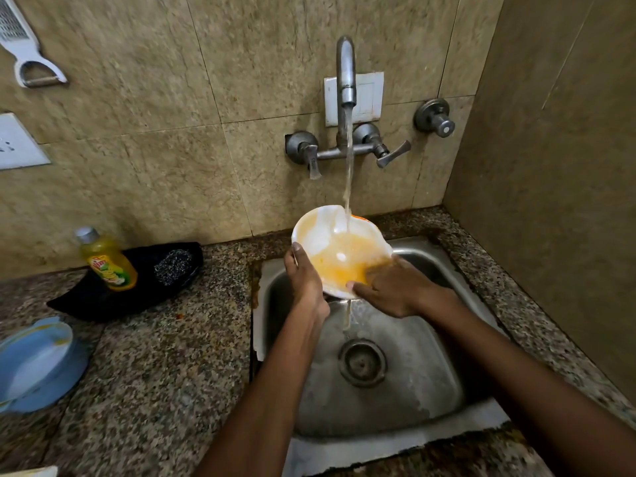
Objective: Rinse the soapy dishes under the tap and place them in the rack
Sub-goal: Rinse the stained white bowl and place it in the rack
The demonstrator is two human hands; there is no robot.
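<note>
Over the sink (430, 383), the left hand (304, 280) grips a white bowl (320, 228) under the running tap (346, 68); the right hand (389, 289) rubs inside, fingertips blurred in yellow water. Far left on the tabletop (165, 356), blue plates (34, 363) are cut off.

The fingers of the left hand (303, 277) are hidden behind the white bowl (323, 232); only the thumb is seen on its rim. The fingertips of the right hand (392, 290) are blurred inside the bowl, and their contact with its yellow-stained surface cannot be told. The grater (24, 46) on the far wall is cut off by the left and top edges, as is the wall socket (17, 142) by the left edge. The blue plates (38, 359) are cropped at the left edge. The label of the dish-soap bottle (106, 259) is too small to be read.
</note>
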